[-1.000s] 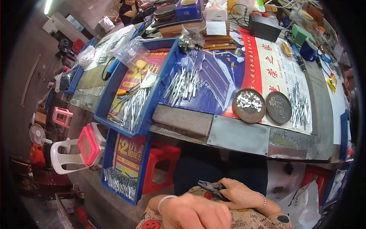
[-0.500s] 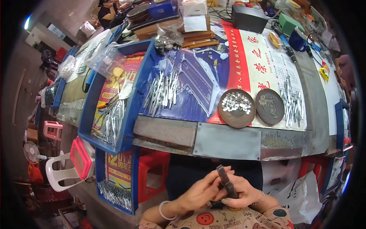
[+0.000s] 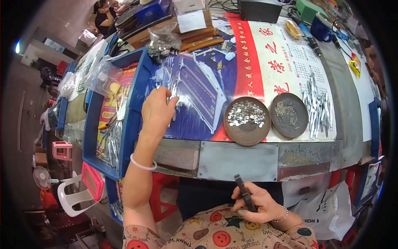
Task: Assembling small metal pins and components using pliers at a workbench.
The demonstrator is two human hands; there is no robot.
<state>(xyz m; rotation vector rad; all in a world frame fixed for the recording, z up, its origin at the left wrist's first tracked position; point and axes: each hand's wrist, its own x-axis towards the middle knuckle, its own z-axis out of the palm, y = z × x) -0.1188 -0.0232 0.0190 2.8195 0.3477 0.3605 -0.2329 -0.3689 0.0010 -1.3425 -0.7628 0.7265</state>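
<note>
My left hand reaches over the blue printed sheet, among shiny narrow metal strips. Its fingers are curled in a pinch over them; what lies between the fingertips is mostly hidden by the hand. My right hand stays low, in front of the table edge, closed around a dark, narrow bar-shaped tool that tilts up to the left. To the right of the sheet stand a brown dish of small shiny discs and another dish with small metal bits.
A blue tray with metal strips and a plastic bag stands left. More strips lie on the calendar sheet at right. A bag of metal parts, a black box and a blue mug are at the back.
My left hand has left the dark tool and moved forward and left to the strips on the blue sheet. My right hand keeps the tool low in front of me. The view has shifted slightly.
</note>
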